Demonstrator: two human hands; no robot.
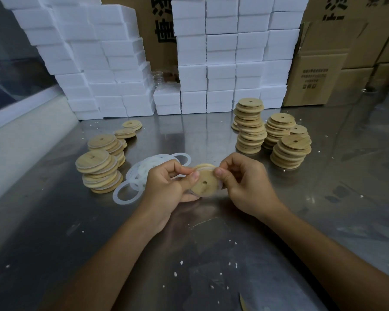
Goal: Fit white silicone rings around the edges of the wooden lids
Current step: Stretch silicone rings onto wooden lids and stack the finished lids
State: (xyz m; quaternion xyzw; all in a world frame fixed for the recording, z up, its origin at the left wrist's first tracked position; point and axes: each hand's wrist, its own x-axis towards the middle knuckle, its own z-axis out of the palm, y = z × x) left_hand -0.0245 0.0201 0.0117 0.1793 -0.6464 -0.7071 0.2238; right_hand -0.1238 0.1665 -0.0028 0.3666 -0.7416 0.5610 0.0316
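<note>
A round wooden lid [206,184] with a small centre hole is held above the metal table between both hands. My left hand [166,185] grips its left edge with thumb on top. My right hand [243,182] pinches its upper right edge. A white silicone ring [221,185] shows around the lid's rim, partly hidden by my fingers. A loose pile of white silicone rings [142,173] lies just left of my left hand. Stacks of bare wooden lids [290,149] stand at the right; stacks of lids with rings [99,171] stand at the left.
White foam boxes [220,63] are piled along the back of the steel table [189,243], with brown cartons [319,75] at the back right. Small white crumbs dot the table. A pale ledge [20,140] runs along the left side.
</note>
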